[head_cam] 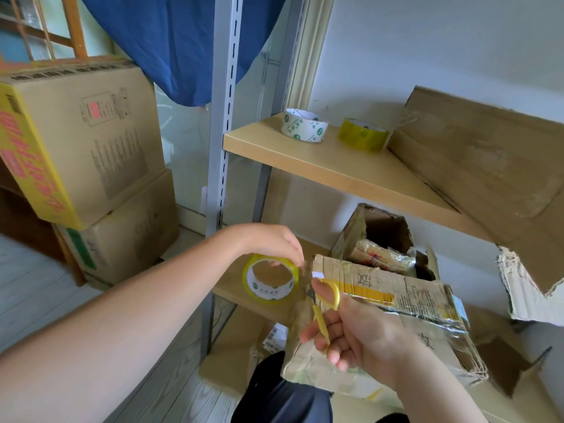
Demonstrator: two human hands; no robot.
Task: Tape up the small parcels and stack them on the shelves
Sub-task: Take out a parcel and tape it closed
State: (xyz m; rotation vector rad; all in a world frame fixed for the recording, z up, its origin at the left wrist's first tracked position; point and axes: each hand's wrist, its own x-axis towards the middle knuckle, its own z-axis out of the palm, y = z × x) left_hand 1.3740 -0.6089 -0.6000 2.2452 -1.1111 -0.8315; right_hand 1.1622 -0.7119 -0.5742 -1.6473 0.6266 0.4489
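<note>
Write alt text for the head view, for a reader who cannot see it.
A left hand holds a roll of clear tape beside a worn cardboard parcel, while the right hand grips yellow scissors at the tape strip. Two more tape rolls sit on the wooden shelf above.

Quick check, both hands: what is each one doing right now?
Left hand: holds the tape roll beside the parcel.
Right hand: grips the yellow scissors, thumb through a handle loop.

A storeroom — slotted metal shelving (224, 117); stacked cardboard cartons (82, 141); tape rolls (304, 126).
</note>
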